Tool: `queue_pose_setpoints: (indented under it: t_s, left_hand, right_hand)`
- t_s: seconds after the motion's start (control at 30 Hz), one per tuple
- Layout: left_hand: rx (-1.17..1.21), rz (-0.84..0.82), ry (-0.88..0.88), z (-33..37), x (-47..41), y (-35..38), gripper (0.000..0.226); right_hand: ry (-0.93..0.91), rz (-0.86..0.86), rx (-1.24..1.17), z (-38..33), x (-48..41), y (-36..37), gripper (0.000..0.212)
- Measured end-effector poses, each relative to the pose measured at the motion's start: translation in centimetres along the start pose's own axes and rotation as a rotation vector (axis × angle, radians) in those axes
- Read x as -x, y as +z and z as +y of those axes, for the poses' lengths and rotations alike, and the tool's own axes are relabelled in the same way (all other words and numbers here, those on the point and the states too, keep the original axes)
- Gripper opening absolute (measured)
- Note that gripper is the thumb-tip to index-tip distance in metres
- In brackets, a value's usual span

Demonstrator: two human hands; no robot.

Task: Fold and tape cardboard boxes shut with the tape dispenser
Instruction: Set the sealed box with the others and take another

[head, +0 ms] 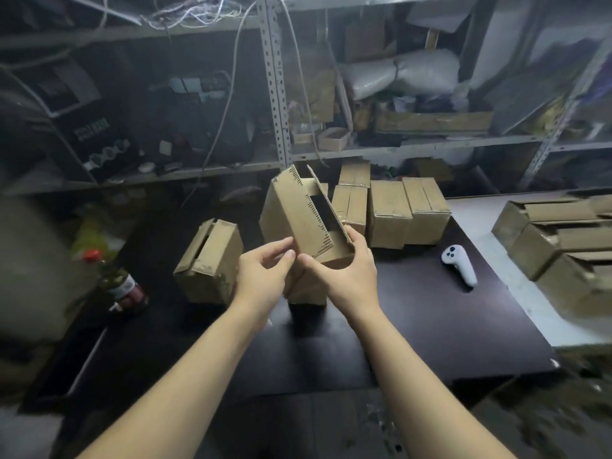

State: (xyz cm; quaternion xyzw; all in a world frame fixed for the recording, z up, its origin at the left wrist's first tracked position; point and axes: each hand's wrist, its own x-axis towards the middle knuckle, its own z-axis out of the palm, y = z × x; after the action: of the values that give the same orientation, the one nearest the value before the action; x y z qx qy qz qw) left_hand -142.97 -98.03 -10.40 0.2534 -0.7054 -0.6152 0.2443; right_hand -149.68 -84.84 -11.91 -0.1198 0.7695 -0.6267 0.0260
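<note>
head camera looked down on a dark table (331, 342), and from where i stood both hands were together on one cardboard box (298, 213), lifted and tilted above the table. the right hand (344, 270) gripped its near end, thumb on the top face and the rest wrapped round the right side, just under the open flap (326, 200) that stood up. i think this grip carried the weight so the other hand was free to fold. the left hand (261, 273) pinched the near left edge, probably to press a flap flat. the dark gap in the top showed the box was not closed yet. a second box (208, 263), also with a slit open, stood on the left, within reach as next work. taped boxes (390, 210) were put in a row at the far side, out of the way. a white controller (458, 265) lay on the right. i could not see the tape dispenser, so taping seemed some steps away.
</note>
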Motion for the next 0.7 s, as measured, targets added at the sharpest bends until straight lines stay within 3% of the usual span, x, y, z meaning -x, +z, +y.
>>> queue_pose_setpoints:
  t_s: [0.17, 0.3, 0.43, 0.53, 0.6, 0.7]
  left_hand:
    - [0.030, -0.015, -0.044, -2.5, 2.5, -1.5, 0.029]
    - [-0.228, 0.169, -0.004, -3.5, 1.4, -3.6, 0.046]
    - [-0.259, -0.003, -0.063, -3.9, 0.2, -4.9, 0.066]
    - [-0.099, -0.100, -0.018, -4.4, 0.0, -5.4, 0.048]
    - [-0.143, -0.073, -0.003, -5.1, -0.2, -5.6, 0.032]
    - [-0.214, -0.077, -0.067, -6.6, 0.1, -6.0, 0.046]
  right_hand:
    - [-0.072, -0.099, 0.112, 2.7, 2.7, -2.9, 0.088]
    - [-0.080, -0.242, 0.155, 4.4, 4.1, -4.3, 0.086]
    - [-0.056, -0.270, 0.123, 4.9, 4.7, -4.9, 0.086]
    - [-0.028, -0.330, 0.130, 4.7, 4.8, -5.7, 0.087]
    - [-0.003, -0.375, 0.130, 4.7, 4.7, -6.0, 0.087]
    - [0.054, -0.405, 0.070, 5.9, 4.5, -5.6, 0.090]
